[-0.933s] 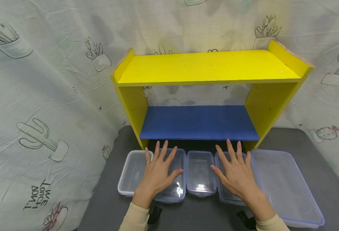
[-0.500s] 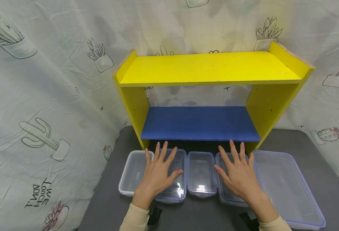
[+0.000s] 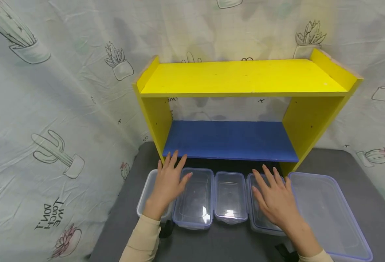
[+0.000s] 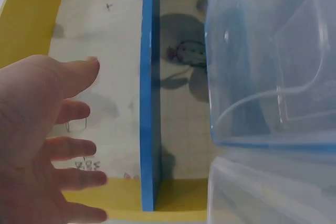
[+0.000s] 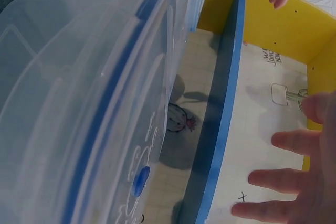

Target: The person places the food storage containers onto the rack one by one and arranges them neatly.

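Observation:
My left hand (image 3: 167, 185) hovers over the white-rimmed clear container (image 3: 144, 207) at the left of the row, fingers spread and holding nothing. Beside it lies a blue-rimmed clear container (image 3: 193, 198). A narrower lidded container (image 3: 230, 196) sits in the middle. My right hand (image 3: 277, 202), also spread and holding nothing, is above another blue-rimmed container (image 3: 258, 214), partly hiding it. The largest flat container (image 3: 326, 211) is at the far right. In the left wrist view, the left fingers (image 4: 79, 179) are apart; the right wrist view shows spread right fingers (image 5: 278, 179).
Behind the containers stands a yellow shelf unit (image 3: 244, 76) with a blue lower shelf (image 3: 226, 140). Everything rests on a dark grey table (image 3: 212, 247). A pale cloth (image 3: 90, 145) printed with cacti hangs behind and along the left.
My left hand has shifted left, uncovering the second container. My right hand has moved slightly right and down. The head view has turned a little left.

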`<state>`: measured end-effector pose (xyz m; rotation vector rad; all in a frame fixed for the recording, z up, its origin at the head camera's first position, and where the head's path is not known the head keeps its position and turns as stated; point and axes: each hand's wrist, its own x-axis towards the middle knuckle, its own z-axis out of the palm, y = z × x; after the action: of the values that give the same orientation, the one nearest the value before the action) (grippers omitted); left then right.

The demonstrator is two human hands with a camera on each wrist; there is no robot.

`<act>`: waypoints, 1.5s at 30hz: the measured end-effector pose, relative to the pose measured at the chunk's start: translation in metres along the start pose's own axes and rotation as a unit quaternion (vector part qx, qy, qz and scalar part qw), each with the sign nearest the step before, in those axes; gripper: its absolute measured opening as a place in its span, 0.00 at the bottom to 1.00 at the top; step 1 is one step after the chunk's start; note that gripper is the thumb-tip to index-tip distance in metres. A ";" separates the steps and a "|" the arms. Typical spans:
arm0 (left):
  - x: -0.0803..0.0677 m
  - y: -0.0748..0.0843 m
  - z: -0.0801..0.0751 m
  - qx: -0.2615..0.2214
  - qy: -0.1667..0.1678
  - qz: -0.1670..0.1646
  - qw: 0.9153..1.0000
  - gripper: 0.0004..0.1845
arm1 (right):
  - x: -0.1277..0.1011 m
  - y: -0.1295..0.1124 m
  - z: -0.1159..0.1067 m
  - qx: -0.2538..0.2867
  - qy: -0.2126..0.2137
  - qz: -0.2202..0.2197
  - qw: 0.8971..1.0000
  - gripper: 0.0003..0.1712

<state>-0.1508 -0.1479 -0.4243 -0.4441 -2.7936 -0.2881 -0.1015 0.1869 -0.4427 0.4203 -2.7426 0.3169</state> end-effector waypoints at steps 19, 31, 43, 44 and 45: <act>0.009 -0.029 0.016 -0.170 0.091 -0.142 0.971 0.28 | -0.007 0.008 -0.003 0.018 0.002 -0.011 1.000 0.26; 0.023 -0.071 0.023 -0.239 0.075 -0.265 0.931 0.38 | -0.012 0.006 -0.006 0.027 -0.007 -0.007 1.000 0.28; 0.048 -0.084 0.032 -0.273 0.064 -0.275 0.920 0.37 | -0.018 0.014 -0.012 0.013 0.000 -0.001 1.000 0.29; 0.048 -0.084 0.033 -0.271 0.069 -0.270 0.921 0.32 | -0.019 0.014 -0.012 0.012 -0.002 0.000 1.000 0.29; 0.048 -0.084 0.034 -0.267 0.074 -0.265 0.924 0.28 | -0.020 0.015 -0.013 0.012 -0.004 0.000 1.000 0.30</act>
<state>-0.2311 -0.2051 -0.4530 0.2379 -2.5991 -1.1617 -0.0845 0.2088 -0.4408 0.4290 -2.7488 0.3490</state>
